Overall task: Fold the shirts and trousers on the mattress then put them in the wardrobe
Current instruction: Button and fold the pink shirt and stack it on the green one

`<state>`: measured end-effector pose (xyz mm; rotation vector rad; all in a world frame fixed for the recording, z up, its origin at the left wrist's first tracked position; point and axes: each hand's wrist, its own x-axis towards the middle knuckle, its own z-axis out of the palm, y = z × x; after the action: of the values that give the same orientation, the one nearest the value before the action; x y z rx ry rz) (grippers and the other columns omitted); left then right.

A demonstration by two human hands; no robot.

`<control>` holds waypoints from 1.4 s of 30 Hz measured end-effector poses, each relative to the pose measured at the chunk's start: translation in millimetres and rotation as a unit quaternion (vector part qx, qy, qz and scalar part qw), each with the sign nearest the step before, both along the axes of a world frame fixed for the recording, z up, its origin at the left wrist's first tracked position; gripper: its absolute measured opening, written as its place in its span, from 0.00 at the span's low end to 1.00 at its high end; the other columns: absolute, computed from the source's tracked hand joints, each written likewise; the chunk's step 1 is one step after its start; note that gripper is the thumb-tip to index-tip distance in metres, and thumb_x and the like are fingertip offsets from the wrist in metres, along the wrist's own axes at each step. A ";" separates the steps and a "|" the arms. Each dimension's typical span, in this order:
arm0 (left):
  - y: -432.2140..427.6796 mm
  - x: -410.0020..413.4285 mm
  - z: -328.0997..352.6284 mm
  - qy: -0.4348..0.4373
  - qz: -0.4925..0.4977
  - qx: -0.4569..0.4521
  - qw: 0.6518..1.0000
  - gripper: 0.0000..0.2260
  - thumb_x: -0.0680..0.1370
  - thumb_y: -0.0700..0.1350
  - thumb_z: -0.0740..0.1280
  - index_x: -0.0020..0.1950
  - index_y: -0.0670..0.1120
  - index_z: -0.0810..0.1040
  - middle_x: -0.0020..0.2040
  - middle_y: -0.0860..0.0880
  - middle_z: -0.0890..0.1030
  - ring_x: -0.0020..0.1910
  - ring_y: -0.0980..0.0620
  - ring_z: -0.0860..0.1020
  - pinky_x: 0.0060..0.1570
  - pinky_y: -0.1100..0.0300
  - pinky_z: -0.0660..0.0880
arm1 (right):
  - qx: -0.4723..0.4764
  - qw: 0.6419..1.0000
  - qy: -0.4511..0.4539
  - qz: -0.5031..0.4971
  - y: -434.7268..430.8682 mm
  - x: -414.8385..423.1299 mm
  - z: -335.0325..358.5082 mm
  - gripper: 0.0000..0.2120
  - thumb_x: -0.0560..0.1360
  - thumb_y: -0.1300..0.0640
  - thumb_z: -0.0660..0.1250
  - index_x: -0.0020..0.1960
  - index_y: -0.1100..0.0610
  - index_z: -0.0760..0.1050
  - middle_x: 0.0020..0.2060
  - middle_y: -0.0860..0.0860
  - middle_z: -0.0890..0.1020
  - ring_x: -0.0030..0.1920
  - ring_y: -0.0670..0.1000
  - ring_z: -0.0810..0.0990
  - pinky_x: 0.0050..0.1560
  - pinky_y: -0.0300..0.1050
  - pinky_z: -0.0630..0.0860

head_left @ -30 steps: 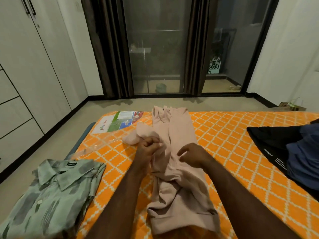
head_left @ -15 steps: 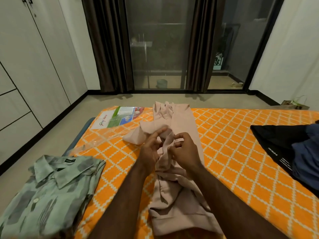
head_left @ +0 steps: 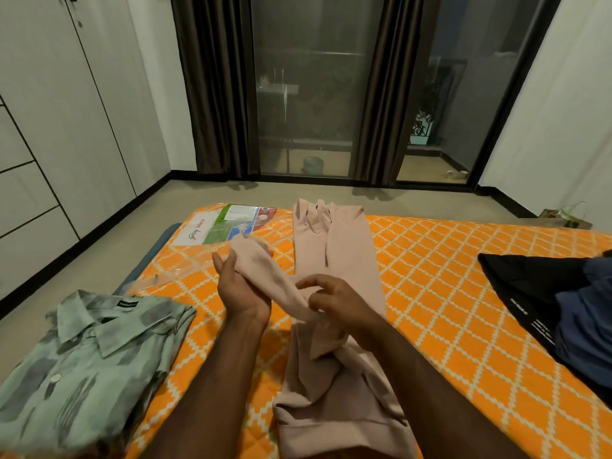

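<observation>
- The mattress [head_left: 447, 293] is orange with a white lattice print and lies on the floor.
- The trousers [head_left: 347, 260] are pale pink. They lie lengthwise down the middle of the mattress, one end at the far edge and the other bunched at the near edge.
- A pink flap [head_left: 261, 270] of the trousers is pulled out towards the left edge, lifted off the mattress.
- The left grip [head_left: 241, 289] is released: palm up, thumb straight, with the flap draped across the palm and fingertips showing past its far side.
- The right grip [head_left: 337, 299] pinches the trousers at the base of the flap between thumb and fingers, index finger raised.
- The 2 grips are near each other, joined by the flap, above the middle of the mattress.
- A green shirt [head_left: 82, 366] lies folded at the near left corner, collar up and buttoned, partly over the left edge.
- A black garment [head_left: 530, 293] lies at the right edge, with a blue garment [head_left: 589, 326] on top of it; both are loose and run out of view.
- A printed leaflet [head_left: 225, 223] under clear plastic lies at the far left corner.
- The wardrobe [head_left: 49, 127] is white, its doors shut, along the left wall, well apart from the trousers.
- Past the far edge stands a glass door [head_left: 314, 94] with dark curtains [head_left: 212, 94].
</observation>
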<state>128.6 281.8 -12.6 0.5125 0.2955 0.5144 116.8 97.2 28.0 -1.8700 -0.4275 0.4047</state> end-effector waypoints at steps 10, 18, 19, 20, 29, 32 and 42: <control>-13.1 -27.1 44.9 -0.047 -0.160 0.201 0.965 0.26 0.81 0.58 0.59 0.75 0.46 0.73 0.71 0.43 0.76 0.71 0.40 0.74 0.70 0.45 0.69 | 0.111 0.991 0.037 -0.065 2.3 3.0 -0.9 0.16 0.78 0.44 0.71 0.55 0.56 0.83 0.45 0.50 0.86 0.41 0.47 0.82 0.39 0.41 0.78; -41.7 -19.2 46.8 -0.040 -0.231 0.517 0.823 0.21 0.81 0.50 0.65 0.75 0.54 0.72 0.73 0.59 0.73 0.73 0.59 0.71 0.72 0.49 0.71 | 0.272 0.944 0.128 -0.132 -7.1 3.2 11.8 0.07 0.82 0.59 0.66 0.50 0.62 0.81 0.28 0.50 0.77 0.23 0.45 0.69 0.25 0.37 0.67; -43.8 -18.0 45.5 -0.035 -0.209 0.536 0.817 0.23 0.81 0.49 0.68 0.75 0.55 0.71 0.73 0.61 0.72 0.73 0.62 0.69 0.73 0.50 0.70 | 0.275 0.940 0.136 -0.150 -7.7 4.0 13.0 0.08 0.82 0.59 0.67 0.47 0.63 0.81 0.28 0.52 0.75 0.23 0.46 0.67 0.26 0.39 0.66; -44.6 -16.5 43.7 -0.031 -0.193 0.552 0.811 0.24 0.80 0.49 0.70 0.76 0.56 0.70 0.73 0.62 0.71 0.73 0.63 0.69 0.72 0.50 0.71 | 0.278 0.936 0.135 -0.166 -8.2 5.3 14.0 0.11 0.81 0.58 0.68 0.47 0.66 0.80 0.30 0.56 0.73 0.25 0.49 0.67 0.29 0.41 0.66; -45.6 -14.7 45.5 0.036 -0.012 0.643 0.765 0.25 0.72 0.56 0.78 0.66 0.59 0.73 0.50 0.62 0.78 0.46 0.59 0.79 0.42 0.58 0.81 | 0.384 0.881 0.189 -0.203 -17.9 6.2 23.3 0.13 0.84 0.52 0.63 0.59 0.57 0.82 0.50 0.58 0.87 0.51 0.57 0.85 0.50 0.53 0.80; -43.8 -13.2 44.8 0.060 0.043 0.638 0.767 0.21 0.70 0.55 0.80 0.56 0.53 0.74 0.40 0.50 0.79 0.37 0.53 0.77 0.34 0.56 0.75 | 0.449 0.840 0.238 -0.191 -14.4 3.9 21.1 0.18 0.84 0.49 0.61 0.67 0.59 0.78 0.56 0.61 0.85 0.57 0.60 0.84 0.53 0.57 0.82; -53.3 -21.4 64.6 -0.024 -0.132 0.576 0.806 0.07 0.81 0.44 0.68 0.46 0.44 0.82 0.41 0.52 0.83 0.41 0.55 0.79 0.38 0.63 0.74 | 0.538 0.781 0.289 -0.129 -13.4 -2.3 4.3 0.30 0.73 0.53 0.61 0.73 0.62 0.74 0.64 0.64 0.80 0.61 0.65 0.80 0.64 0.59 0.74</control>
<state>107.2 228.5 52.1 1.7046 -0.1910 0.3869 114.4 83.7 32.3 -0.6001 0.0602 0.3962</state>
